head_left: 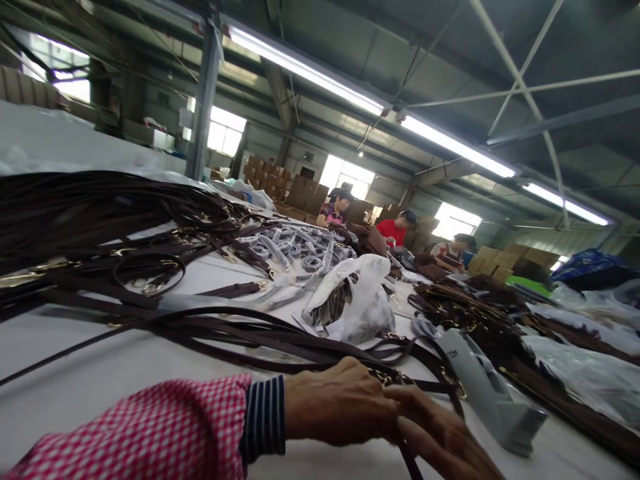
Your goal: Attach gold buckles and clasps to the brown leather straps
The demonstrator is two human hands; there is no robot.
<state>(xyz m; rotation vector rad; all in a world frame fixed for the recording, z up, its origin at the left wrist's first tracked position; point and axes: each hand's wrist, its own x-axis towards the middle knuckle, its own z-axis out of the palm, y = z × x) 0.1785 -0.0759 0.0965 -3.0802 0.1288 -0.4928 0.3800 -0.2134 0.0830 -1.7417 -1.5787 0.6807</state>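
My left hand (340,403), in a red-and-white checked sleeve over a striped cuff, reaches across the near table with its fingers curled round a dark brown strap (411,461). From the lower right comes my right hand (445,433), slightly blurred, its fingertips meeting the left hand at the strap, which hangs down between the two. Gold-coloured metal clasps (390,377) show just beyond my knuckles. Long brown straps (240,330) lie looped on the table behind my left hand. My fingertips partly hide the held stretch of strap.
A grey tape dispenser (493,393) stands right of my hands. Beyond lie an open white plastic bag (363,293), wrapped coiled straps (300,247), a large strap pile (90,207) at left and brown pieces (465,307) at right. Several co-workers (395,230) sit at the far end.
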